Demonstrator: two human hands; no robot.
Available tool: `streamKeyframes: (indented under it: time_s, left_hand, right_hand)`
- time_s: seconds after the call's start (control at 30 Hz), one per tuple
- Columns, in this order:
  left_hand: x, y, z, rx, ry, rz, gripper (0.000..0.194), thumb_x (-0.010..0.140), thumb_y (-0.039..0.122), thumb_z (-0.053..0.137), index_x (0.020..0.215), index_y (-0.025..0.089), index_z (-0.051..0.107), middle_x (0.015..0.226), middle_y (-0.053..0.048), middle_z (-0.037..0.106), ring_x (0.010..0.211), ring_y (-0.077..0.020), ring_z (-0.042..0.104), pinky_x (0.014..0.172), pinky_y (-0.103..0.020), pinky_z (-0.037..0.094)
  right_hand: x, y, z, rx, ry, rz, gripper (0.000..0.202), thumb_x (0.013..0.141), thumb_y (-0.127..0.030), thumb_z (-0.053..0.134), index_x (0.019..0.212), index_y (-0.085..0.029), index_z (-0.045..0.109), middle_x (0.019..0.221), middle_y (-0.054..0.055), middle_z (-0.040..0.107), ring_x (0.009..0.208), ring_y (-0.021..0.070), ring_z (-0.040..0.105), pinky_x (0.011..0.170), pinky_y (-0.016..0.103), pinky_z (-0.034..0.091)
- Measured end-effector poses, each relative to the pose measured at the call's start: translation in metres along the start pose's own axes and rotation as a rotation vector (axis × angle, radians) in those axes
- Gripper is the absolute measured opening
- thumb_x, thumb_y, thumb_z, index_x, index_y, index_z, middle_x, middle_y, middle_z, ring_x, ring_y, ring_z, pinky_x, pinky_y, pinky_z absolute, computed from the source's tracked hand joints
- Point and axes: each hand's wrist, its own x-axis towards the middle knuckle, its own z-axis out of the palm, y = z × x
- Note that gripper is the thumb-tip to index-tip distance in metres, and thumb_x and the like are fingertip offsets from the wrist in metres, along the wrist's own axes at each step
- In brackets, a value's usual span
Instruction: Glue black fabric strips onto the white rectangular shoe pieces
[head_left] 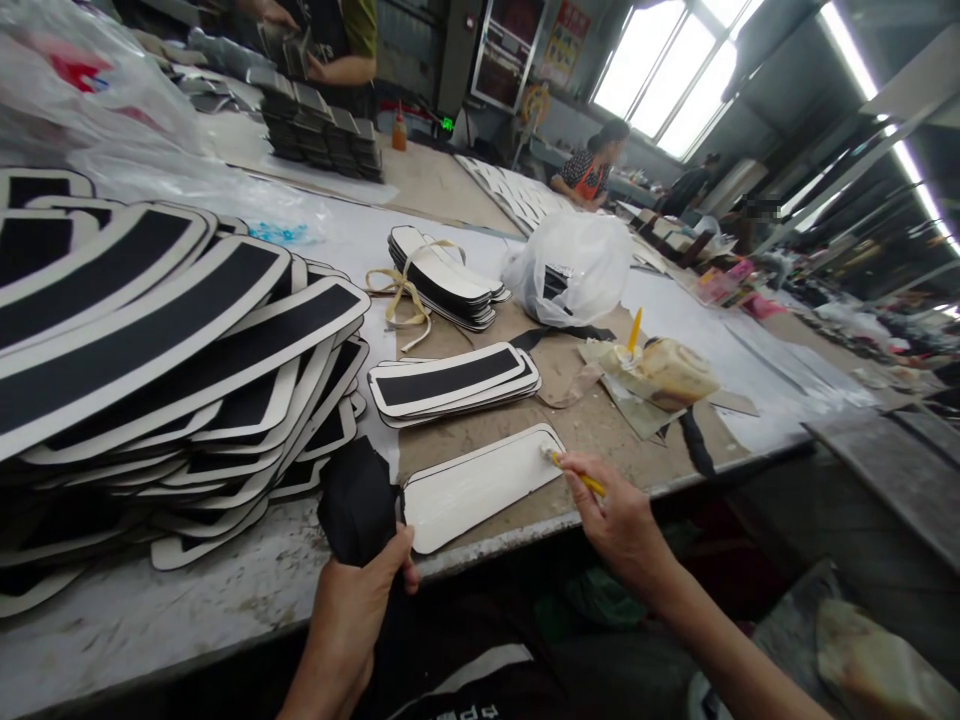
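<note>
Between the two hands, a white panel (pixel 480 492) lies on the tabletop (pixel 247 570). The right hand (pixel 613 508) pinches a yellow brush (pixel 555 459) at the panel's end; the left hand (pixel 364 595) pinches black material (pixel 358 505).

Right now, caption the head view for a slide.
Right hand holds a yellow tool at a white panel; left hand holds black material.

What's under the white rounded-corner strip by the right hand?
Brown sheet shows past the near and far edges of the white rounded-corner strip; whatever lies directly beneath is covered.
</note>
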Motion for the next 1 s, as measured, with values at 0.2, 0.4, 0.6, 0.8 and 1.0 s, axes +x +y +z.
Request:
streamKeyframes:
  time_s: [0.2,0.4,0.6,0.8,1.0]
  left_hand:
    - [0.000,-0.002,0.000,0.000,0.035,0.039,0.033,0.059,0.046,0.070,0.063,0.014,0.064,0.043,0.000,0.056,0.044,-0.0151,0.050,0.048,-0.026,0.042]
    - [0.000,-0.004,0.000,-0.019,-0.004,0.014,0.029,0.060,0.043,0.071,0.059,0.015,0.061,0.044,0.001,0.056,0.046,-0.0138,0.050,0.050,-0.025,0.042]
    - [-0.002,0.000,0.000,-0.009,-0.004,0.049,0.027,0.060,0.041,0.071,0.057,0.015,0.062,0.045,0.000,0.056,0.047,-0.0146,0.050,0.050,-0.025,0.042]
    - [-0.006,0.002,-0.001,-0.055,-0.007,0.025,0.029,0.061,0.041,0.072,0.064,0.013,0.064,0.045,0.000,0.057,0.045,-0.0136,0.050,0.049,-0.025,0.042]
    - [-0.007,0.002,0.001,-0.102,-0.022,0.054,0.024,0.062,0.036,0.070,0.059,0.013,0.061,0.043,0.001,0.054,0.042,-0.0117,0.049,0.046,-0.023,0.041]
  right_hand:
    - [-0.006,-0.017,-0.004,0.107,-0.005,-0.070,0.019,0.086,-0.013,0.049,0.102,-0.020,0.057,0.104,0.008,0.066,0.100,0.0170,0.062,0.088,0.030,0.051]
    - [-0.008,-0.011,0.009,-0.070,0.003,-0.166,0.022,0.085,-0.011,0.049,0.103,-0.018,0.059,0.099,0.011,0.068,0.097,0.0210,0.063,0.087,0.036,0.052]
    - [-0.015,-0.071,0.028,0.487,-0.128,-0.068,0.023,0.086,-0.011,0.047,0.103,-0.020,0.058,0.105,0.009,0.067,0.102,0.0179,0.061,0.088,0.030,0.051]
    - [-0.007,-0.054,0.001,0.729,0.028,0.371,0.014,0.088,-0.026,0.051,0.093,-0.021,0.063,0.104,0.008,0.068,0.103,0.0216,0.061,0.092,0.039,0.048]
    - [-0.004,-0.027,0.009,0.818,0.020,0.513,0.023,0.086,-0.035,0.053,0.097,-0.018,0.062,0.108,0.011,0.066,0.103,0.0231,0.061,0.093,0.042,0.047]
